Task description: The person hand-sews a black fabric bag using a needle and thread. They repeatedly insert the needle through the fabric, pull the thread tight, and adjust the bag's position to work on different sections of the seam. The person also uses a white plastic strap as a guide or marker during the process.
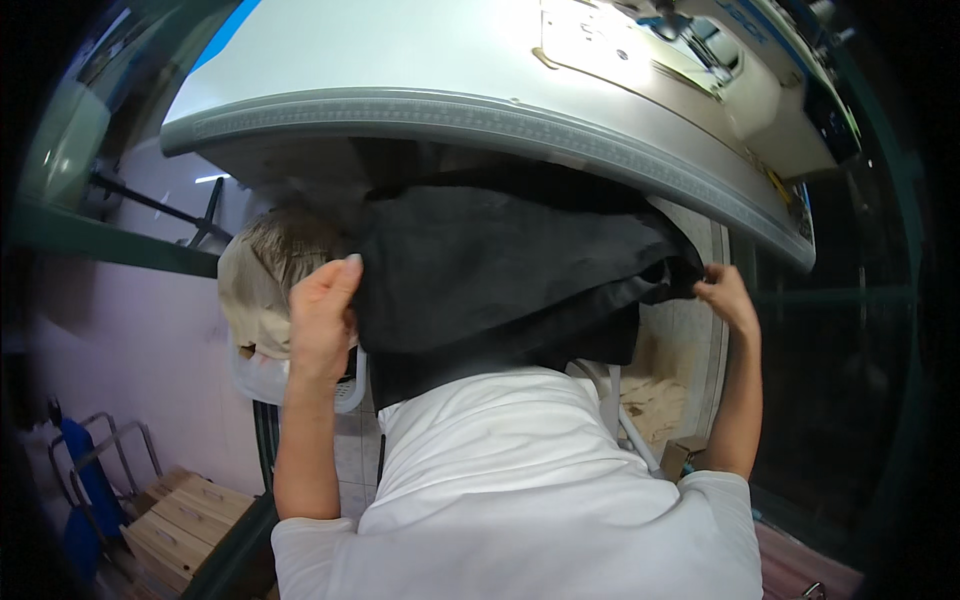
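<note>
A large piece of black cloth (490, 265) is stretched across my lap, below the front edge of the sewing table. It may be a garment, but its shape is partly folded and I cannot tell which kind. My left hand (325, 308) grips its left edge with the thumb up and the fingers curled. At the far right end, my right hand (730, 297) pinches a corner where the cloth bunches into a loop. Part of the cloth's far side lies in shadow under the tabletop.
Over the cloth juts the white sewing table (380, 50), its grey front edge marked like a ruler. A sewing machine (770, 95) stands at the upper right. Left of my left hand, a white basket (262, 375) holds beige cloth (265, 280). Wooden drawers (185, 530) stand at lower left.
</note>
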Demonstrator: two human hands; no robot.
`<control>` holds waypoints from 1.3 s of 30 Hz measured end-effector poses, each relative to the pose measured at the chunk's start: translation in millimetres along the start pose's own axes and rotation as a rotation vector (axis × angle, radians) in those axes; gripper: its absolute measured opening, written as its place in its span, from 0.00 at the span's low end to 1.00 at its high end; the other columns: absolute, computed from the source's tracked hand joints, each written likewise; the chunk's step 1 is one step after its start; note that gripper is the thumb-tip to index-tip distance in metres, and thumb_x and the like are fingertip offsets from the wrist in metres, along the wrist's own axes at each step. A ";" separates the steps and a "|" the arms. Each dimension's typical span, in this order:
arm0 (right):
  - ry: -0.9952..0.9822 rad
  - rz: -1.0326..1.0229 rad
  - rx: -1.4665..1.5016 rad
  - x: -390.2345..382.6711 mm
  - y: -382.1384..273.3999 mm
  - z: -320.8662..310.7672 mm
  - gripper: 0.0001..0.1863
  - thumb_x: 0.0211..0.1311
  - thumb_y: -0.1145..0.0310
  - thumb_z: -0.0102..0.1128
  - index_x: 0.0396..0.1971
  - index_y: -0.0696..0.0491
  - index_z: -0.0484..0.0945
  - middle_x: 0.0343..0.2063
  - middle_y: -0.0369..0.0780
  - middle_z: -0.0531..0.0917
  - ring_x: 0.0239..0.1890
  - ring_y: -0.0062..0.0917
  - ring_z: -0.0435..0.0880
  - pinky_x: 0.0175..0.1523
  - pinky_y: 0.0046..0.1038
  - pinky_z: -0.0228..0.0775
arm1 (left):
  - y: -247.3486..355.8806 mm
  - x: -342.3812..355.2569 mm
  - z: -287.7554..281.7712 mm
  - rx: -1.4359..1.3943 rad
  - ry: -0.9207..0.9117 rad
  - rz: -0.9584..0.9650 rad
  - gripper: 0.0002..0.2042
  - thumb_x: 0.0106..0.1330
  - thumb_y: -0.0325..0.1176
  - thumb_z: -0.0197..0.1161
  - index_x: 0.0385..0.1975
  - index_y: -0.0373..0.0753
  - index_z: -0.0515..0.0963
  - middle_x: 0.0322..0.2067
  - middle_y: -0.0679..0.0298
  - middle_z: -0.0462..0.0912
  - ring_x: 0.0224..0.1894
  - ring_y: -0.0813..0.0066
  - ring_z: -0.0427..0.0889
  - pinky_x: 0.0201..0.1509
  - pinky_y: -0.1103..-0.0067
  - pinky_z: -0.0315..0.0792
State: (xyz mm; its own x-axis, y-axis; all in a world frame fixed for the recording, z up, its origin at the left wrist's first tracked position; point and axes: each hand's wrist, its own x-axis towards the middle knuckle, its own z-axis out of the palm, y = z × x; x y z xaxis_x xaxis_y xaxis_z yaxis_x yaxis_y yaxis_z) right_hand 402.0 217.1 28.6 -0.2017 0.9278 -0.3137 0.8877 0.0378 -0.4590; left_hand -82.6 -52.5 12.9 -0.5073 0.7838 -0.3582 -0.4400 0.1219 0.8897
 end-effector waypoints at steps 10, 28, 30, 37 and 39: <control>0.428 -0.568 -0.341 48.5 -203.2 -23.5 0.24 0.67 0.53 0.59 0.53 0.56 0.79 0.39 0.45 0.82 0.43 0.36 0.82 0.51 0.33 0.73 | 52.3 10.3 -122.2 -0.160 0.082 0.087 0.16 0.71 0.37 0.59 0.53 0.34 0.76 0.51 0.58 0.82 0.53 0.67 0.80 0.61 0.69 0.73; -0.710 0.519 1.307 -88.9 -38.5 119.1 0.37 0.64 0.34 0.50 0.38 0.59 0.81 0.32 0.44 0.85 0.28 0.26 0.85 0.28 0.22 0.74 | 39.3 87.0 -193.2 1.078 0.571 0.648 0.19 0.68 0.27 0.60 0.58 0.31 0.73 0.50 0.55 0.80 0.46 0.70 0.79 0.54 0.74 0.73; -0.542 0.570 1.786 -83.2 -58.3 141.8 0.22 0.64 0.51 0.63 0.40 0.57 0.79 0.33 0.41 0.84 0.23 0.21 0.78 0.27 0.17 0.68 | 41.8 27.7 -23.4 1.017 0.226 0.789 0.15 0.70 0.27 0.58 0.54 0.31 0.76 0.50 0.57 0.81 0.47 0.69 0.80 0.55 0.74 0.73; -0.223 -0.706 0.820 -106.7 -195.5 110.9 0.16 0.63 0.62 0.63 0.22 0.58 0.81 0.14 0.39 0.80 0.16 0.27 0.78 0.25 0.25 0.70 | -0.4 -50.2 133.6 1.098 -0.412 0.857 0.27 0.53 0.24 0.68 0.55 0.27 0.72 0.52 0.48 0.78 0.54 0.49 0.76 0.58 0.66 0.69; -0.092 -1.034 0.589 -101.9 -211.6 113.0 0.12 0.61 0.63 0.63 0.25 0.57 0.82 0.18 0.42 0.81 0.22 0.33 0.80 0.30 0.28 0.72 | -6.6 -35.9 87.6 0.861 -0.312 0.598 0.16 0.57 0.20 0.61 0.46 0.26 0.76 0.43 0.54 0.83 0.46 0.57 0.81 0.51 0.69 0.73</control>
State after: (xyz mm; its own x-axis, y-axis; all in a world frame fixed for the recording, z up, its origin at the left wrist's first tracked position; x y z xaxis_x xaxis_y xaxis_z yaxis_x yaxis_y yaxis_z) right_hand 188.0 72.6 63.8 -0.7592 0.5269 0.3821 -0.0349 0.5533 -0.8322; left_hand 3.4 -28.1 44.6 -0.2031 0.9630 0.1769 0.5424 -0.0398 0.8392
